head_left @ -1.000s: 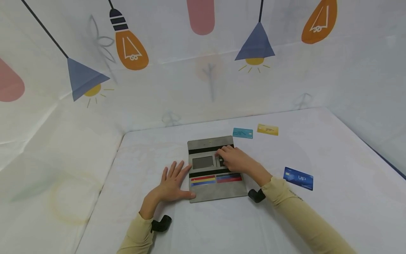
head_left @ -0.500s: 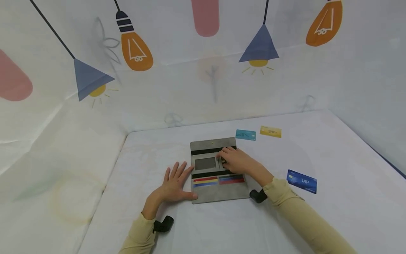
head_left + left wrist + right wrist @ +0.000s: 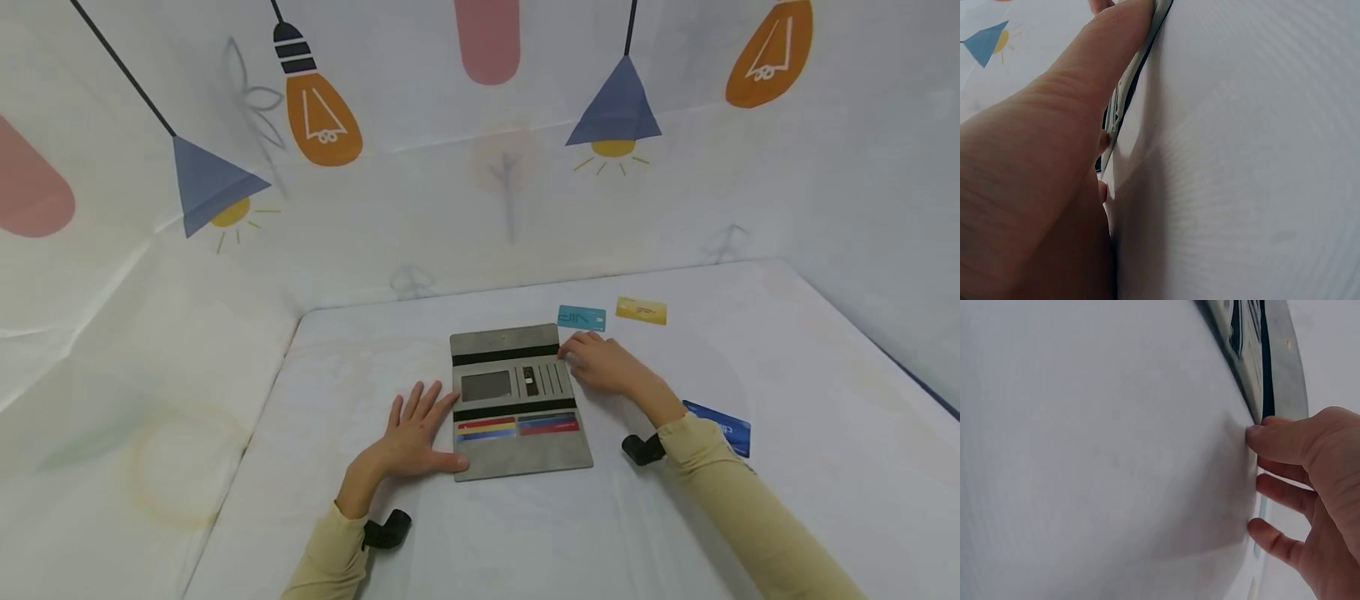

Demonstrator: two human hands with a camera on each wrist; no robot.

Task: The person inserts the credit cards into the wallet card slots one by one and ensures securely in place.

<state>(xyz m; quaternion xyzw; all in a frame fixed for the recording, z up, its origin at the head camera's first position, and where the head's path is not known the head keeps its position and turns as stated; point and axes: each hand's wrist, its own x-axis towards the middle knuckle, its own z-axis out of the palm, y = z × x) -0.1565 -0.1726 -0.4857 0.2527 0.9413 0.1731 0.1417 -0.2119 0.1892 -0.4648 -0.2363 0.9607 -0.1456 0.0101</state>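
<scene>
A grey wallet lies unfolded flat on the white table. One dark card sits in a slot of its middle panel, beside a clear window. Striped multicoloured cards show in the pockets below. My left hand lies with fingers spread at the wallet's left side, its thumb on the lower left edge. At the upper right edge is my right hand, fingers loosely bent; in the right wrist view its thumb and fingertips are at the wallet's edge, with no card seen in them.
A teal card and a yellow card lie beyond the wallet, to the right. A blue card lies further right, partly covered by my right sleeve. White printed cloth walls stand around the table.
My right hand has moved right, off the wallet's middle panel to its right edge, uncovering the dark card in the slot. My left hand stays in place.
</scene>
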